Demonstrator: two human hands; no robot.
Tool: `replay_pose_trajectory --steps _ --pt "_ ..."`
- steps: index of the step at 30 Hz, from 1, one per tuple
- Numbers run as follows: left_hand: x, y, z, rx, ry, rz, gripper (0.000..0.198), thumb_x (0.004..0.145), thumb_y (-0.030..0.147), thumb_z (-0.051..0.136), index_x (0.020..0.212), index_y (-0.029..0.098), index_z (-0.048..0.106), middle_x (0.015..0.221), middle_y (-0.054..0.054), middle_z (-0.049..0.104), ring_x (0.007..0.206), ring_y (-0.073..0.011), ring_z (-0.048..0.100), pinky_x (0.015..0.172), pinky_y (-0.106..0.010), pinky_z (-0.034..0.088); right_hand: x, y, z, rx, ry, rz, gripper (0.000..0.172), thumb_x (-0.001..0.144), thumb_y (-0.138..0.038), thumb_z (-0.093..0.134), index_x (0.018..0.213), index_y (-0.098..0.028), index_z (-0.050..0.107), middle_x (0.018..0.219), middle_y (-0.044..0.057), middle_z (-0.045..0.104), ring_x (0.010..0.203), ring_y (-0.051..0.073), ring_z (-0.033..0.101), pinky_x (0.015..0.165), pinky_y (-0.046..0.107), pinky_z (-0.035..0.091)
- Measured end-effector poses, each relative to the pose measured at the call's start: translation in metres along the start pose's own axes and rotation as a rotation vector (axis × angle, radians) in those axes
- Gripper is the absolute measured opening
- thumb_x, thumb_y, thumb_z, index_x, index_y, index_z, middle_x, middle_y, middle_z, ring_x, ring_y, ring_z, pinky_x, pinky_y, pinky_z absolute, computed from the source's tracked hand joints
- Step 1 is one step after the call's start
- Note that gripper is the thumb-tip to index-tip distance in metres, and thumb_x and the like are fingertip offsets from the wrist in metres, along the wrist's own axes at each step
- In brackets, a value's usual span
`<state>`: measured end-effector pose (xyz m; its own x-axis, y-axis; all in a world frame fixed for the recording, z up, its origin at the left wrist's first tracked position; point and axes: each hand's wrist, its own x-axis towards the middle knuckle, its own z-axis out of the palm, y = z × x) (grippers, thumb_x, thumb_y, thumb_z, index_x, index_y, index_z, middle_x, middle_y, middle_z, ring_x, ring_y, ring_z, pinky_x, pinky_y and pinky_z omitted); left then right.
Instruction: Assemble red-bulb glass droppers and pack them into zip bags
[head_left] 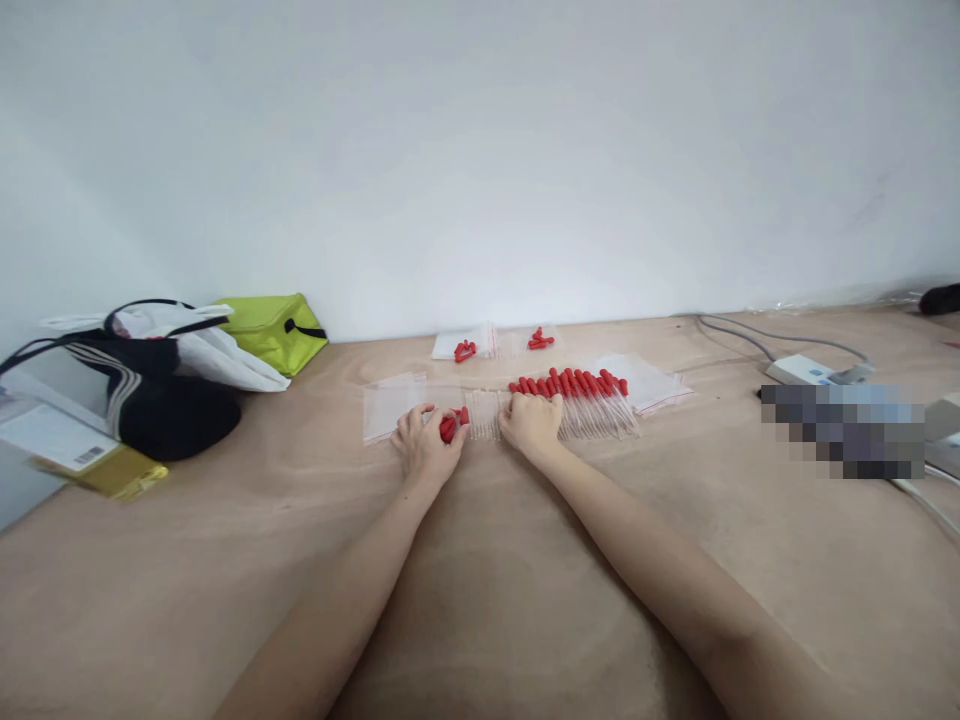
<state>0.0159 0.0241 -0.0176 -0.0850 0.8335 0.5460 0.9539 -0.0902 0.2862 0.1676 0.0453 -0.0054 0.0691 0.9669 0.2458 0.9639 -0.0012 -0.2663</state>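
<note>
Several red rubber bulbs (448, 430) lie under and between the curled fingers of my left hand (427, 450). A flat clear plastic bag (394, 400) is beside that hand. To its right is a row of bare clear tubes (482, 412), probably glass. My right hand (534, 422) is closed at the right end of this row, and its fingertips are mostly hidden, so what they pinch does not show. Against its right side lie many droppers with red bulbs (574, 382) and clear stems (604, 418), side by side, bulbs toward the wall.
Two more small groups of red bulbs (464, 350) lie on clear bags (517, 342) near the wall. Another bag (660, 388) is at the right. A black cap (169, 400), yellow-green pouch (270, 330) and gold box (112, 465) stand left. A power strip (802, 370) with cables lies right.
</note>
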Motion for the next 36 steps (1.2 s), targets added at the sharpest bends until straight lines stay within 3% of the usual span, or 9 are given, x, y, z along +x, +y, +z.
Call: replay_pose_trajectory --steps 6,11,14,17,19,23,27,32,36 --pt "0.003 0.001 0.007 0.039 0.019 0.077 0.011 0.069 0.033 0.063 0.072 0.023 0.064 0.104 -0.008 0.053 0.100 -0.0290 0.042 0.081 -0.045 0.030 0.006 -0.005 0.003 -0.040 -0.049 0.031 0.026 0.076 -0.026 0.044 0.074 -0.011 0.065 0.076 0.015 0.065 0.073 0.023 0.057 0.077 0.039 0.022" --pt "0.003 0.004 0.006 0.014 0.057 0.074 0.007 0.073 0.027 0.060 0.071 0.022 0.064 0.100 -0.008 0.056 0.099 -0.0288 0.044 0.081 -0.045 0.030 0.006 -0.007 0.003 -0.085 -0.061 0.016 0.027 0.078 -0.016 0.039 0.083 -0.007 0.064 0.081 0.018 0.064 0.080 0.026 0.055 0.076 0.038 0.023" --pt "0.001 0.006 0.001 -0.055 0.110 0.082 0.009 0.075 0.027 0.058 0.073 0.022 0.064 0.098 -0.008 0.057 0.098 -0.0279 0.045 0.082 -0.044 0.031 0.000 -0.003 -0.001 -0.096 -0.037 -0.004 0.028 0.080 -0.015 0.036 0.089 -0.005 0.061 0.087 0.020 0.062 0.084 0.027 0.052 0.074 0.038 0.023" --pt "-0.006 0.009 -0.003 -0.190 0.129 0.184 0.010 0.077 0.028 0.056 0.076 0.021 0.064 0.093 -0.007 0.058 0.094 -0.0245 0.047 0.083 -0.040 0.033 -0.013 0.011 -0.007 -0.101 0.064 -0.073 0.025 0.080 -0.017 0.036 0.087 -0.007 0.058 0.086 0.019 0.061 0.084 0.027 0.050 0.072 0.037 0.024" --pt "-0.011 0.012 -0.006 -0.320 0.083 0.294 0.010 0.078 0.027 0.056 0.076 0.021 0.063 0.088 -0.005 0.059 0.090 -0.0212 0.049 0.083 -0.037 0.036 -0.025 0.028 -0.010 -0.091 0.154 -0.122 0.025 0.082 -0.020 0.034 0.083 -0.009 0.056 0.083 0.017 0.060 0.081 0.026 0.049 0.071 0.036 0.024" --pt "-0.020 0.017 -0.007 -0.507 -0.159 0.500 0.008 0.078 0.026 0.056 0.076 0.021 0.063 0.081 -0.002 0.061 0.082 -0.0167 0.053 0.081 -0.035 0.037 -0.049 0.073 -0.011 0.047 0.227 -0.318 0.025 0.086 -0.022 0.029 0.080 -0.013 0.051 0.077 0.011 0.058 0.073 0.021 0.048 0.068 0.033 0.027" --pt "-0.021 0.020 -0.010 -0.492 -0.278 0.518 0.007 0.076 0.023 0.056 0.073 0.021 0.062 0.081 -0.002 0.063 0.081 -0.0171 0.055 0.080 -0.037 0.035 -0.059 0.108 -0.011 0.238 0.229 -0.512 0.022 0.085 -0.017 0.030 0.091 -0.013 0.051 0.080 0.010 0.058 0.074 0.018 0.049 0.066 0.029 0.032" --pt "-0.024 0.027 -0.013 -0.339 -0.282 0.528 0.026 0.072 0.025 0.059 0.098 0.024 0.061 0.103 -0.004 0.060 0.098 -0.0223 0.049 0.087 -0.043 0.028 -0.056 0.113 -0.008 0.255 0.181 -0.573 0.034 0.078 -0.005 0.033 0.104 -0.015 0.052 0.083 0.008 0.060 0.078 0.019 0.050 0.067 0.030 0.033" --pt "-0.028 0.037 -0.008 -0.260 -0.285 0.546 0.023 0.072 0.039 0.061 0.091 0.028 0.065 0.112 -0.003 0.056 0.104 -0.0253 0.046 0.085 -0.044 0.027 -0.054 0.103 -0.008 0.268 0.131 -0.563 0.029 0.079 -0.005 0.035 0.097 -0.016 0.056 0.086 0.007 0.061 0.081 0.019 0.052 0.068 0.031 0.030"
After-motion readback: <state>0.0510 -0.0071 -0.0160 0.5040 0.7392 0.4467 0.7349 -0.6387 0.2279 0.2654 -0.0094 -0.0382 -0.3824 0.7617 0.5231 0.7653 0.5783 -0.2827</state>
